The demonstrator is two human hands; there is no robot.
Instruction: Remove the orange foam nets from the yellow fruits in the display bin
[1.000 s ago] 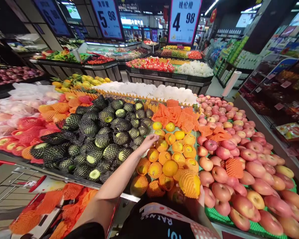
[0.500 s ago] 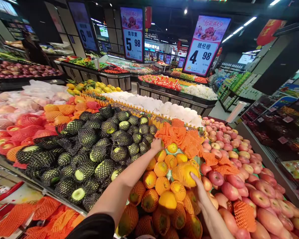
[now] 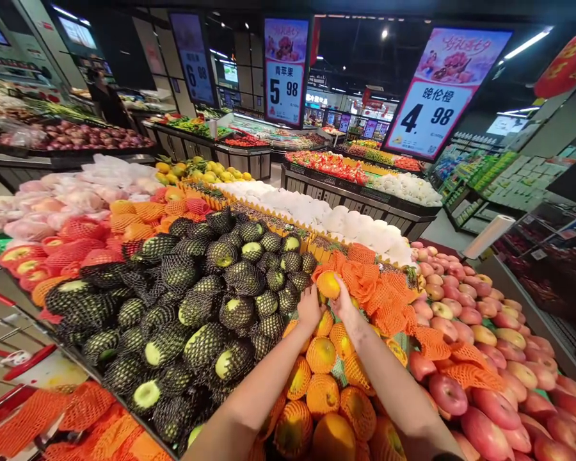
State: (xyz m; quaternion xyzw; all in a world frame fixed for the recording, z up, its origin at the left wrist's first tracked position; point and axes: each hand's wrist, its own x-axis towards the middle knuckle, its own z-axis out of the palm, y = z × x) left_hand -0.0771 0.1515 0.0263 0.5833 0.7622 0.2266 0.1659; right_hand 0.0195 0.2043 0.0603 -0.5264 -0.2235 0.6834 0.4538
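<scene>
My right hand [image 3: 344,303] grips an orange [image 3: 328,285] at the back of the orange pile, thumb and fingers around its right side. Just left of it, my left hand [image 3: 310,308] is closed with curled fingers, close against the fruit. What lies inside those fingers is hidden. Below both hands, several oranges in orange foam nets [image 3: 321,355] are heaped between my forearms. Crumpled empty foam nets [image 3: 388,301] lie behind and to the right of the held orange.
Dark green fruit in black nets [image 3: 206,307] fills the left side. Pink apples [image 3: 489,410] are piled on the right. White-wrapped fruit [image 3: 345,224] lines the back. A shopping cart [image 3: 0,333] stands at lower left. Price screens [image 3: 441,96] hang above.
My right hand has moved up and left with an orange, coming beside my left hand. My left hand stays near the back of the pile. The view has shifted slightly left.
</scene>
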